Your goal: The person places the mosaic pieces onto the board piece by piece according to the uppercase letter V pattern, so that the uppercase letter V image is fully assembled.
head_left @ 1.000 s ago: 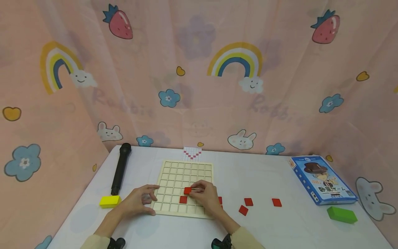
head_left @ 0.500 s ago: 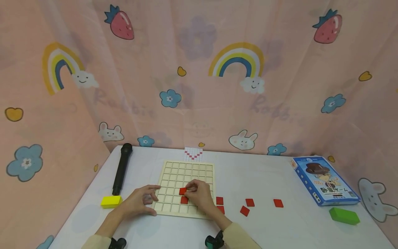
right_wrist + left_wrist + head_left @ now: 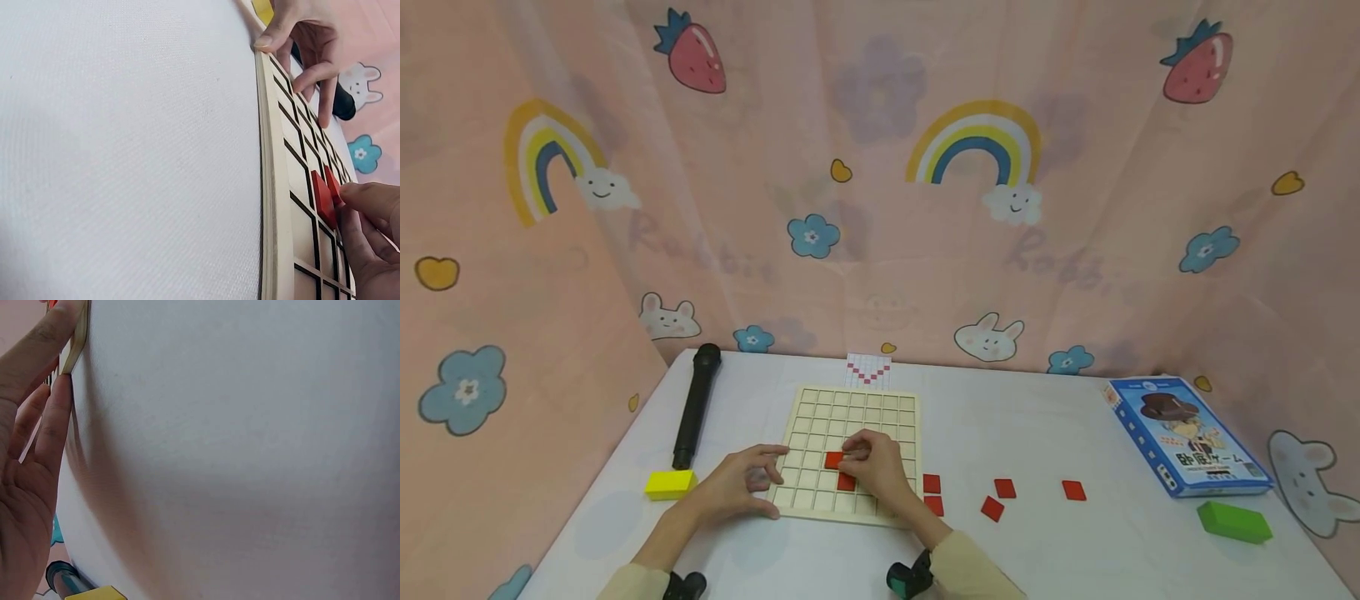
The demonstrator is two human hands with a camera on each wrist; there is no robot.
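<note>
Sliding one cell further toward 9 o'clock than a second ago: the right hand [image 3: 871,467], fingers [image 3: 369,199] pinching a red tile [image 3: 833,459] over the wooden grid board [image 3: 850,417], with the tile now lying at 10 o'clock of the second red tile [image 3: 846,482] seated in the board. Steadying the board's 9 o'clock edge as before: the left hand [image 3: 737,483], fingers loosely spread and touching the rim. Lying on the tabletop [image 3: 1037,433] at 3 o'clock of the board: five loose red tiles [image 3: 1004,488]; two tiles on the board, one board, one black microphone [image 3: 695,405], one yellow block [image 3: 670,484], one green block [image 3: 1234,522], one blue box [image 3: 1187,437].
</note>
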